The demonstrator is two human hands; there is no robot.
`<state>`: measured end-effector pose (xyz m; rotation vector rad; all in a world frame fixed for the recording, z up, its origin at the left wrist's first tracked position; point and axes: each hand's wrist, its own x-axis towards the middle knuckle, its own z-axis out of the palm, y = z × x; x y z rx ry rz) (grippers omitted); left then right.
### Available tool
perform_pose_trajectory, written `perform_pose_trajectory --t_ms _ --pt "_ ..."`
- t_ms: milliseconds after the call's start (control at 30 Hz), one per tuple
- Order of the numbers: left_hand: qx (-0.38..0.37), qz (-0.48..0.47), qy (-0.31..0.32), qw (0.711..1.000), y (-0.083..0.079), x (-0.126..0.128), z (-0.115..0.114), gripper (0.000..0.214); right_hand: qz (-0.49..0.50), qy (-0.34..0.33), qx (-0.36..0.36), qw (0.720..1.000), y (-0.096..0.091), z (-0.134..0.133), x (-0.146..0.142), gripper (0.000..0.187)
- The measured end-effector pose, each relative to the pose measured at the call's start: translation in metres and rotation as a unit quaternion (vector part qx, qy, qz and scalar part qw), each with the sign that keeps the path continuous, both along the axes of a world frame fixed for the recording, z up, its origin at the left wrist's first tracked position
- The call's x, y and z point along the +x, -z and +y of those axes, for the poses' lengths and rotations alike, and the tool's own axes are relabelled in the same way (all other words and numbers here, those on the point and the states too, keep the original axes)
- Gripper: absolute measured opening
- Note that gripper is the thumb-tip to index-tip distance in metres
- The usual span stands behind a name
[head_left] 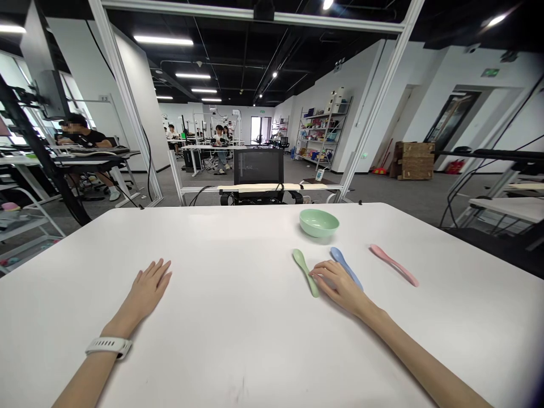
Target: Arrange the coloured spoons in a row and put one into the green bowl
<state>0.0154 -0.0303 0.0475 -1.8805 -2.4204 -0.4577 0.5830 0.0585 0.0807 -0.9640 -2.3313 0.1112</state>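
Observation:
My left hand (148,288) lies flat on the left part of the white table (212,317), fingers stretched out and holding nothing. A pale band is around that wrist. Over on the right, my right hand (340,285) is low over the table, its fingers slightly bent and apart. Its fingertips reach the right edge of a green spoon (301,262); whether they press on it I cannot tell. Behind this hand lies a blue spoon (342,261), its handle partly covered. Farther right is a pink spoon (393,263). A green bowl (319,223) stands upright beyond the spoons.
A metal frame (393,65) rises behind the table's far edge. An office chair (258,167) stands past that edge. Shelves (325,127) and wooden crates (412,160) are farther back. Several people sit at desks in the background, one (87,136) at the left.

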Motion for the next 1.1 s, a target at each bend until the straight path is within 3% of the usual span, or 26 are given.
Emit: perform_pose_trajectory --t_ms 1100 --pt "-0.037 0.005 -0.013 0.999 -0.0046 0.0027 0.0005 0.076 -0.008 0.008 0.046 0.999 -0.0030 0.0053 0.0075 0.030"
